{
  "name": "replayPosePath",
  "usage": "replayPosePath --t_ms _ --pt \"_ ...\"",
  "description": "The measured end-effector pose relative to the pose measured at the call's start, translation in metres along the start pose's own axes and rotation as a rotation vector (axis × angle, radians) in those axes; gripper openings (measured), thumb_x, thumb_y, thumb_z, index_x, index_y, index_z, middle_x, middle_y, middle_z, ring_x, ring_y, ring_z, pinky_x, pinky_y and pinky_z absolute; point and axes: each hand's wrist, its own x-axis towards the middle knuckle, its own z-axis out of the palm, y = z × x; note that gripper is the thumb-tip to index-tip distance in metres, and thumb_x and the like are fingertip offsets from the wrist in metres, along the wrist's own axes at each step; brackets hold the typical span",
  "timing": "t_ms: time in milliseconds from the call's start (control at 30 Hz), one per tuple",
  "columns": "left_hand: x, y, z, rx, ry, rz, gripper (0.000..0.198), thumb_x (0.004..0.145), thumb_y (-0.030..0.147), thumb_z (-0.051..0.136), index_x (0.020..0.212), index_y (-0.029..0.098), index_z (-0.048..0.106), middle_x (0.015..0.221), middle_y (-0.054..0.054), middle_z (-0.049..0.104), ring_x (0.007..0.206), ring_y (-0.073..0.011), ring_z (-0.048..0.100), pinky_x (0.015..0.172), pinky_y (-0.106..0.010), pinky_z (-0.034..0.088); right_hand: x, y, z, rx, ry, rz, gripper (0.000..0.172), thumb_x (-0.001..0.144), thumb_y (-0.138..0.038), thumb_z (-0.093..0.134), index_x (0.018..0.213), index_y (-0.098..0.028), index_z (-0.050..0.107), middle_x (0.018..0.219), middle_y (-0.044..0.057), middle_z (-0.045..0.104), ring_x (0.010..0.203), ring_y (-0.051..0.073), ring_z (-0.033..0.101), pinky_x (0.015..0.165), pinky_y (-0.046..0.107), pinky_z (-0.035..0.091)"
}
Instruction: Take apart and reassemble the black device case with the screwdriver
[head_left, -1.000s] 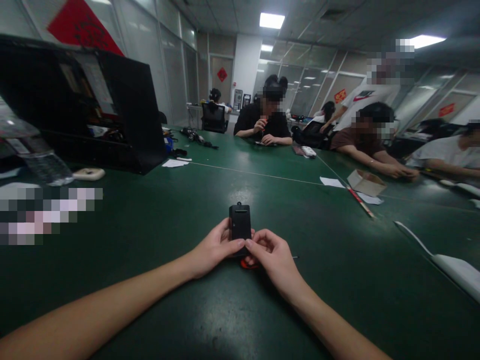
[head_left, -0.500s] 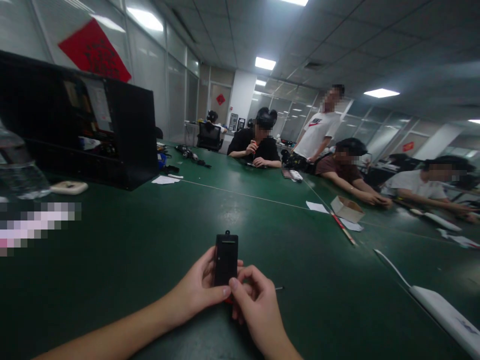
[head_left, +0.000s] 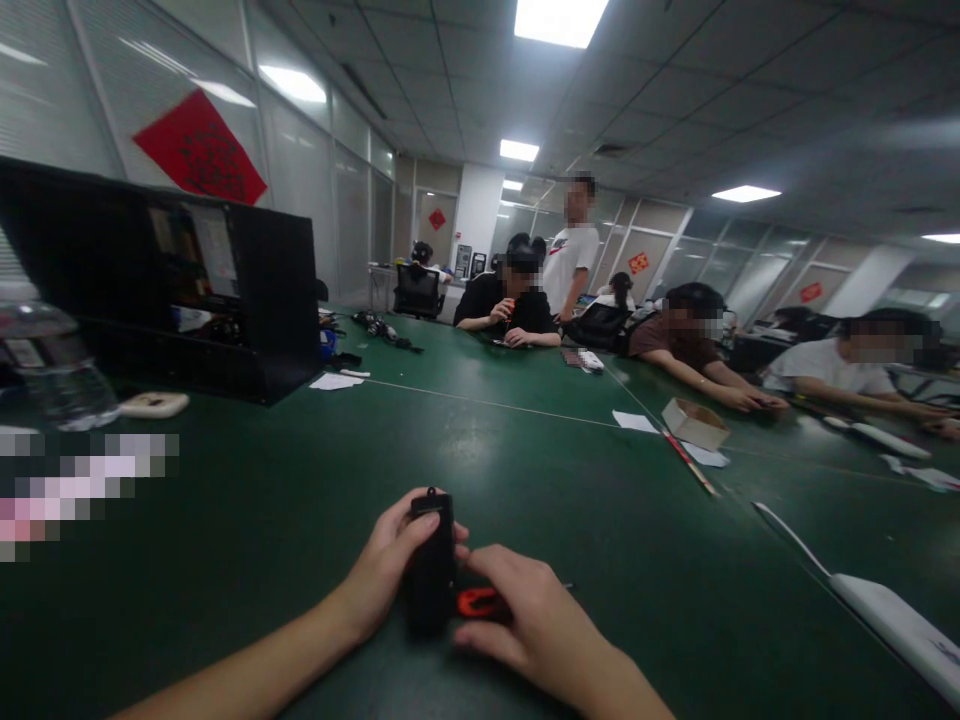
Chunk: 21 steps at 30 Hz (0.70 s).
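My left hand [head_left: 390,560] is closed round a slim black rectangular device [head_left: 431,575], its thumb resting on the upper face. A small tab with a hole sticks up from the device's top end. Just right of the device, a screwdriver with a red-orange handle [head_left: 478,602] lies on the green table. Its thin shaft runs under my right hand [head_left: 529,615], and only the tip shows beyond. The right thumb and forefinger are apart, either side of the handle. I cannot tell whether they touch it.
A black open-fronted box [head_left: 274,300], a clear bottle [head_left: 64,370] and a pale rounded object [head_left: 155,404] stand at left. Toward the right are a small carton [head_left: 694,425], a red stick [head_left: 688,463] and a white power strip [head_left: 892,635]. Several people work around the table.
My right hand has left the device's lower end and spread its fingers over the screwdriver handle. The device has moved slightly left and down, with my left thumb now higher on it.
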Motion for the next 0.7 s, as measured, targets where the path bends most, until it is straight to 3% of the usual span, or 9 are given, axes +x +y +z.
replayPosePath --t_ms 67,100,200,267,467,700 --pt "0.004 0.000 -0.001 0.009 0.055 0.013 0.041 0.086 0.046 0.066 0.111 0.016 0.051 0.097 -0.012 0.073 0.082 -0.0253 0.073 0.075 -0.036 0.056 -0.001 0.005 -0.009 -0.261 -0.062 -0.029 0.063 0.077 -0.057 0.074 0.122 -0.017 0.058 0.108 0.011 0.069 0.094 0.028 0.063 0.078 0.038 0.053" --pt "0.007 0.000 -0.001 -0.002 0.090 0.030 0.042 0.084 0.044 0.068 0.110 0.017 0.051 0.100 -0.011 0.072 0.086 -0.0261 0.073 0.077 -0.037 0.056 -0.002 0.009 -0.011 -0.364 -0.096 -0.030 0.059 0.078 -0.056 0.074 0.119 -0.016 0.060 0.106 0.011 0.068 0.093 0.029 0.063 0.076 0.038 0.053" --pt "0.019 -0.001 -0.002 -0.045 0.159 0.068 0.046 0.077 0.038 0.077 0.108 0.020 0.047 0.101 -0.007 0.070 0.095 -0.0271 0.072 0.083 -0.039 0.056 -0.005 0.019 -0.009 -0.555 -0.151 -0.028 0.026 0.088 -0.039 0.068 0.103 -0.018 0.063 0.096 0.007 0.067 0.086 0.025 0.063 0.070 0.034 0.052" --pt "0.028 -0.003 -0.003 -0.040 0.145 0.068 0.050 0.075 0.035 0.078 0.111 0.022 0.046 0.101 -0.006 0.070 0.096 -0.0261 0.072 0.085 -0.039 0.055 -0.008 0.026 -0.004 -0.602 -0.122 -0.034 0.015 0.091 -0.032 0.064 0.098 -0.019 0.063 0.092 0.006 0.066 0.084 0.024 0.062 0.071 0.034 0.051" --pt "0.037 -0.007 -0.003 0.121 0.049 0.155 0.052 0.080 0.037 0.073 0.121 0.023 0.045 0.108 -0.008 0.070 0.097 -0.0250 0.070 0.089 -0.041 0.054 -0.017 0.036 -0.005 -0.453 0.178 -0.082 0.012 0.094 -0.023 0.055 0.104 -0.016 0.057 0.097 0.010 0.065 0.084 0.023 0.060 0.075 0.037 0.052" --pt "0.026 -0.003 -0.003 0.382 -0.073 0.187 0.050 0.084 0.039 0.069 0.125 0.022 0.047 0.118 -0.011 0.068 0.106 -0.0244 0.066 0.096 -0.039 0.050 -0.023 0.039 -0.020 -0.265 0.642 -0.143 0.033 0.090 -0.015 0.062 0.121 -0.022 0.054 0.104 0.010 0.065 0.093 0.022 0.064 0.082 0.037 0.056"
